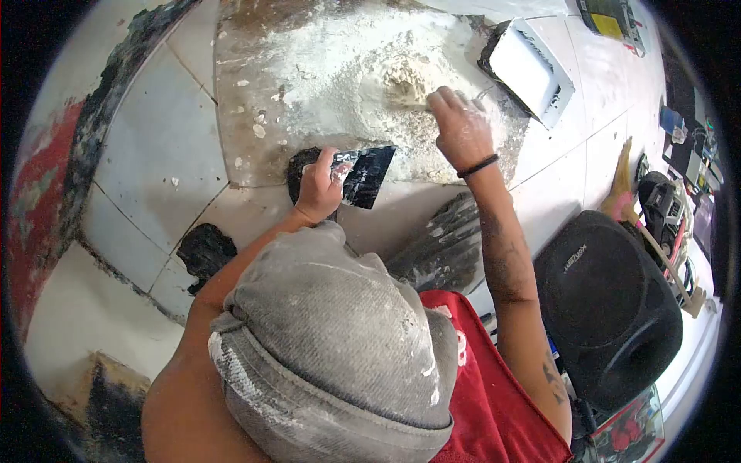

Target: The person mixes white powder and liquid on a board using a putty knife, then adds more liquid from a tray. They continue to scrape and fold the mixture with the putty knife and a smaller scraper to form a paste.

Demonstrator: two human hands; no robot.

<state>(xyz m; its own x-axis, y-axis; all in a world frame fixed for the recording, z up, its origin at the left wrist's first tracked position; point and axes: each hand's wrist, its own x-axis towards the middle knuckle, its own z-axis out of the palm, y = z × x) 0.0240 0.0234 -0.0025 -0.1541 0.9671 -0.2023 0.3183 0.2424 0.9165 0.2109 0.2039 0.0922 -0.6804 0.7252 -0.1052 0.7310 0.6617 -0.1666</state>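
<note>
My left hand (320,187) is closed around a wide putty knife (369,179). Its dark blade, smeared with white, points right over the near edge of a brown board (243,158). A heap of whitish powder (340,77) spreads across that board, with a rough hollow near its middle. My right hand (465,130), dusted white and wearing a dark wristband, is at the right side of the heap. Its fingers curl downward into a closed grip, and what they hold is hidden. Beyond it sits a white tray (529,68) with dark, dirty sides.
Pale floor tiles (154,139) surround the board. A black loudspeaker (610,309) stands to the right, near a broom (624,174). At the top right lies a dark and yellow package (610,23). My grey cap (340,332) covers the lower middle of the view.
</note>
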